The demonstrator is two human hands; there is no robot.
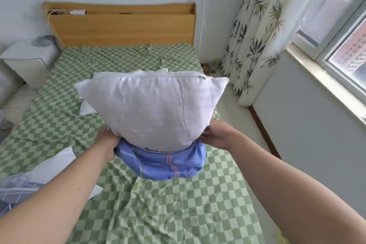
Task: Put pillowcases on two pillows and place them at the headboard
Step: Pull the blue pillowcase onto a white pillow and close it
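Between the two hands, seen from the head camera, a white pillow stands upright on the bed, its lower end sunk into a blue pillowcase bunched around its base. The left hand grips the case's edge on its side, fingers curled into the cloth; the right hand holds the opposite edge against the pillow, though its fingertips are hidden behind the fabric.

To do this step well, I judge both hands should draw the case upward evenly, shaking the pillow down so its corners seat in the closed end, rather than hauling on one side and twisting the cloth.

The pillow is plump, faintly creased, with a zip along its top seam. Beyond it a second white pillow lies flat; the headboard stands well beyond the hands.
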